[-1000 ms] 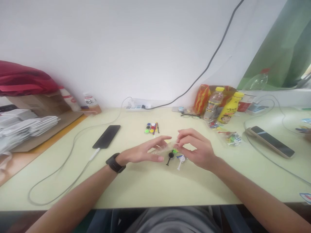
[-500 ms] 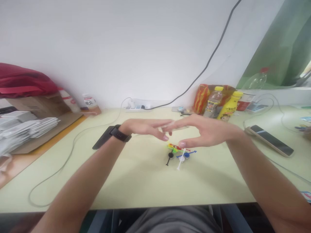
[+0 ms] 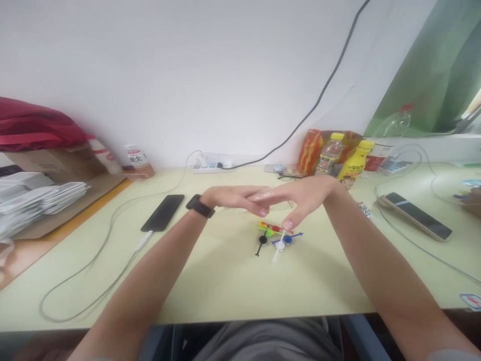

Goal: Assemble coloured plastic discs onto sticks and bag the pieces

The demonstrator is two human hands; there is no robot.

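My left hand point(image 3: 235, 199), with a black band on its wrist, is stretched out flat above the table. My right hand point(image 3: 306, 194) reaches in from the other side, its thumb apart and its fingers overlapping the left fingertips. Below them lies a small cluster of plastic arrow spinners: a black spinner point(image 3: 263, 240), a white spinner point(image 3: 280, 245), a blue spinner point(image 3: 288, 239), a red spinner point(image 3: 276, 228) and yellow and green ones point(image 3: 265, 229). The right thumb is nearest to the red and white spinners; contact cannot be made out. Both palms are hidden.
A black phone point(image 3: 163, 213) on a white cable lies left, another phone point(image 3: 419, 215) right. Bottles point(image 3: 330, 153) and a red-yellow bag point(image 3: 310, 150) stand at the back right. A power strip point(image 3: 212, 164) sits by the wall. White trays point(image 3: 63, 195) are stacked left.
My hands have come closer together, so the fingers overlap more. The left wrist has shifted right, uncovering the phone, and the right forearm has moved left. The spinners lie as before.
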